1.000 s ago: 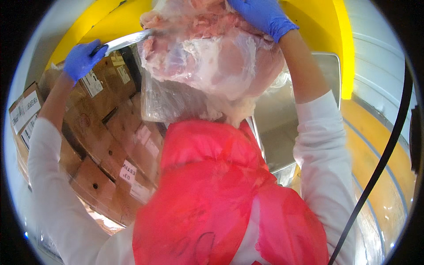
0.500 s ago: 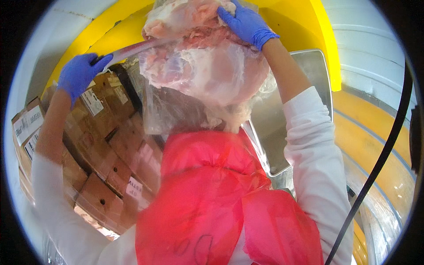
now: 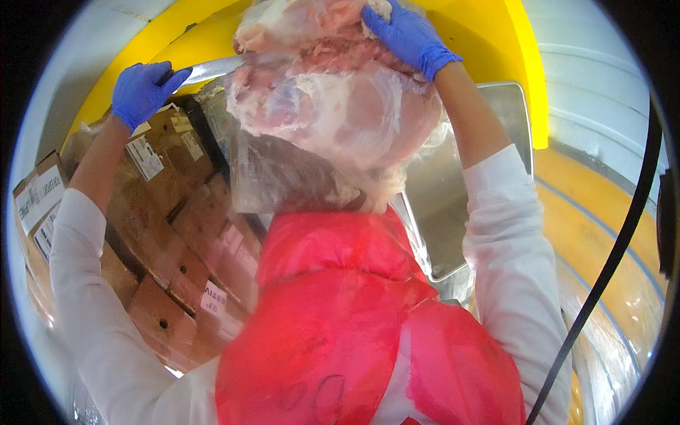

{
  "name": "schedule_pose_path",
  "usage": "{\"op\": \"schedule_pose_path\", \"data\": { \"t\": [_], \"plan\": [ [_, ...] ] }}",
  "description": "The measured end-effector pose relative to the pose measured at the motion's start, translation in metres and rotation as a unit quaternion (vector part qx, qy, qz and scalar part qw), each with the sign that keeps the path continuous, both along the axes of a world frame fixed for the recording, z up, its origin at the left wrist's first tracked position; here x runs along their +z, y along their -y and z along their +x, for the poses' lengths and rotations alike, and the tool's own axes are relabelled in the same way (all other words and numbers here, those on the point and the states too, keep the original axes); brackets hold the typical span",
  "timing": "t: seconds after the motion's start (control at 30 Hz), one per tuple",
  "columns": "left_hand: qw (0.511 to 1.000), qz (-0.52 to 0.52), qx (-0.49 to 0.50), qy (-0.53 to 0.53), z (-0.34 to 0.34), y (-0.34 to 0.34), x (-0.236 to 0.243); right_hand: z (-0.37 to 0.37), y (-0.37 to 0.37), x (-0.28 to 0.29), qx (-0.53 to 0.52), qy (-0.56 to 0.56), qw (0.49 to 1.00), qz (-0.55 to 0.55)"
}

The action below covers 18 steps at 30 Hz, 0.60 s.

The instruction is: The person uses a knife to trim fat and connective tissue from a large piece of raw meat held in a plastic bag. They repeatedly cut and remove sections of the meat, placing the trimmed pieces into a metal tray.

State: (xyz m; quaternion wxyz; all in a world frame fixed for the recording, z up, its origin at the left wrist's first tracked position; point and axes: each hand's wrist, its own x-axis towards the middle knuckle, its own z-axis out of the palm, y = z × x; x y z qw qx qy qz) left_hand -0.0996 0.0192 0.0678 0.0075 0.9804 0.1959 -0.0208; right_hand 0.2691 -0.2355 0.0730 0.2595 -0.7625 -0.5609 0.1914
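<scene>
A large piece of raw meat (image 3: 333, 106), pale pink with white fat and a deep reddish gap across it, lies at the top middle over clear plastic (image 3: 265, 173). My left hand (image 3: 145, 93), in a blue glove, is closed round a knife (image 3: 214, 69). Its handle is hidden in the fist, and the blade points right, its far part sunk in the gap at the meat's left side. My right hand (image 3: 414, 41), also gloved in blue, grips the meat's upper right edge, its fingers curled over the upper portion.
Several brown cardboard boxes (image 3: 152, 234) are stacked on the left. A metal tray (image 3: 443, 212) stands right of the meat. Behind is a yellow curved surface (image 3: 489, 42). A black cable (image 3: 602, 276) runs down the right side. My red apron (image 3: 304, 304) fills the lower middle.
My left hand has moved right and slightly up, pushing the knife deeper into the gap, so less blade shows. My right hand and the meat have shifted slightly right.
</scene>
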Motion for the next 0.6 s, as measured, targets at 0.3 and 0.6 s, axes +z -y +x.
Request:
{"op": "schedule_pose_path", "data": {
  "t": [0.3,0.6],
  "plan": [
    [0.990,-0.085,-0.108,0.010,0.040,-0.063,-0.070,-0.007,-0.002,0.001,-0.057,0.034,0.997,-0.028],
    [0.986,-0.053,-0.137,0.076,0.041,-0.064,-0.035,-0.002,-0.004,-0.006,-0.040,0.059,0.997,0.021]
  ]
}}
